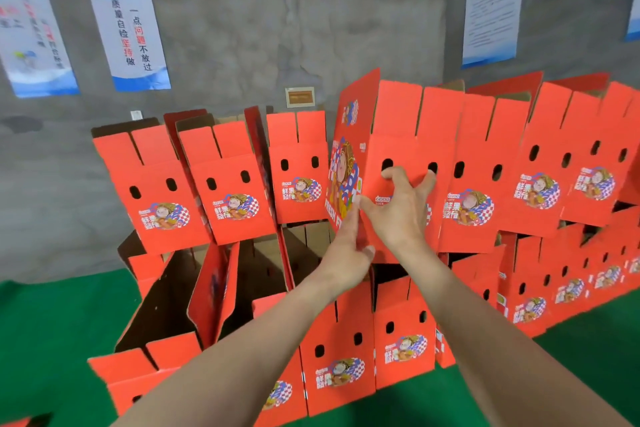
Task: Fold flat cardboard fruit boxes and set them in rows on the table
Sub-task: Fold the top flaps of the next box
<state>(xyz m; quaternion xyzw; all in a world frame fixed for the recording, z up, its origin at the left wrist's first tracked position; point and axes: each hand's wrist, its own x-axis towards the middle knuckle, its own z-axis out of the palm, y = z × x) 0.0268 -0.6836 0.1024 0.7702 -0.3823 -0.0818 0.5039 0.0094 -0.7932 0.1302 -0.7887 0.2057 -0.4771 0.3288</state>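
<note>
Head camera is showing both hands working on one red box (412,146), which is standing upright in the upper row with its top flaps sticking up. The right hand (398,208) is lying spread against the box's front panel, fingers fanned wide apart and pressing on the card. Its forefinger is reaching to the left vent hole and its little finger to the right one. Whether the forefinger is hooking into the hole is hard to tell. Its thumb is resting at the box's left front corner.

The left hand (349,250), just below and left of the right one, is pinching the box's lower left corner. Its straight fingers are lying on the printed side panel and its thumb is wrapping round onto the front.

Folded boxes (235,204) are standing in a row to the left of the hands, and more boxes (467,204) are crowding close on the right. Under the forearms a lower row (401,350) is sitting on the green table (52,322). Beyond the hands, posters (128,31) are hanging on a grey wall (242,10).
</note>
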